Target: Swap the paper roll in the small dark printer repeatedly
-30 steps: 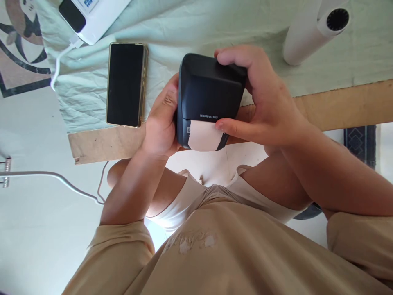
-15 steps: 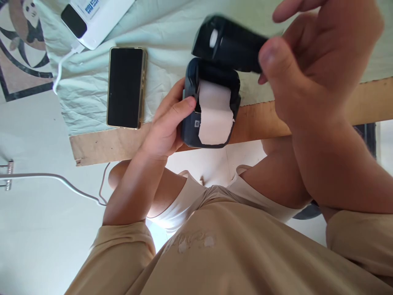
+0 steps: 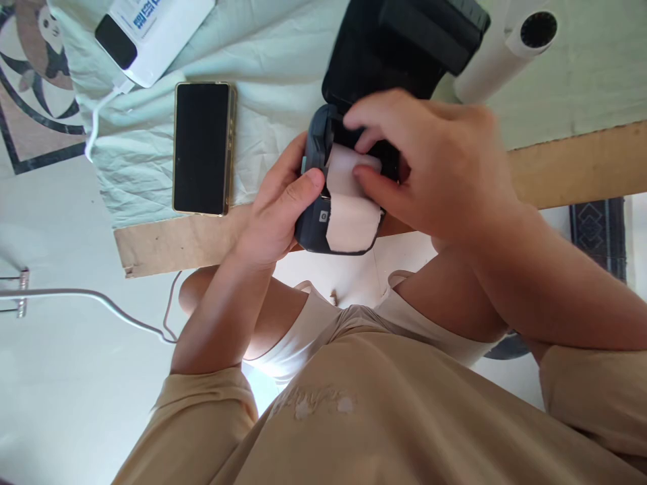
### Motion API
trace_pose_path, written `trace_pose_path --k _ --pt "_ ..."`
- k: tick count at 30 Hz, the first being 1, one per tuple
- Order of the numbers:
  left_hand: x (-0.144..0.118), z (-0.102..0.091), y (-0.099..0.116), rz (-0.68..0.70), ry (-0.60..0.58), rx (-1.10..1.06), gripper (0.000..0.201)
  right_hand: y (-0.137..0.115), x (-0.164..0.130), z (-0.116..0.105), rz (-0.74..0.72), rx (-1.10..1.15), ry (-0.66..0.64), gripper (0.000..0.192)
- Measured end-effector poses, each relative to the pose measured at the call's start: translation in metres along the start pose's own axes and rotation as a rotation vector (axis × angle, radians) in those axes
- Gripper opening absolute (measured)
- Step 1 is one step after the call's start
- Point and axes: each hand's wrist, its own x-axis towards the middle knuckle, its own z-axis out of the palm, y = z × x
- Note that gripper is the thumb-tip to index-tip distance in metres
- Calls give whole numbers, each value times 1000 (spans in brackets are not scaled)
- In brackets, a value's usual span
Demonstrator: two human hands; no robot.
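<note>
My left hand (image 3: pixel 275 202) grips the side of a dark portable receipt printer (image 3: pixel 313 232), its thumb on the near edge of the body. The printer's black lid (image 3: pixel 384 57) is swung up at the far side, showing its inner face. Inside sits a white paper roll (image 3: pixel 348 158), its loose paper end hanging over the printer's front. My right hand (image 3: pixel 435 162), slightly blurred, reaches into the compartment with its thumb and curled fingers around the roll. Part of the roll is hidden behind those fingers.
A phone (image 3: pixel 201 148) lies on the green cloth (image 3: pixel 263 101) to the left. Behind it is a white device (image 3: pixel 156 40) with a cable (image 3: pixel 96 121). A white cylinder (image 3: pixel 493 71) with a dark end stands at right. The table's wooden edge (image 3: pixel 576 165) runs in front.
My right hand has let go of the lid and moved down-left to the paper roll. The lid now stands further open. My left hand still holds the printer.
</note>
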Motion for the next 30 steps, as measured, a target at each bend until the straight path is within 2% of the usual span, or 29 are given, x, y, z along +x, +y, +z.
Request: trace_pose_path --k 2,5,9,14,17,21,23,26,28,30 --pt "-2 0 3 -16 -5 28 30 -3 1 2 -13 -92 -37 23" --pt "-1 -3 7 -34 1 50 27 -3 3 5 -46 -109 -27 15" --pt "0 -5 5 -27 -22 86 32 -2 6 0 -2 -1 -94 33" --pt "2 -5 -4 -4 46 -123 35 -9 2 -23 146 503 -82 41" --pt "4 -7 -7 15 104 -193 36 -5 0 -27 229 832 52 43" --pt "6 -11 -6 -9 127 -196 41 13 11 -8 391 1112 281 37" --pt "8 -13 -5 -46 111 -161 48 23 18 6 507 1099 385 39" --pt "10 -15 -5 -63 122 -118 52 35 22 22 610 1049 406 40" --pt "12 -16 -5 -66 116 -109 53 40 21 28 580 994 422 40" --pt "12 -16 -4 -66 104 -106 52 44 18 29 507 841 457 36"
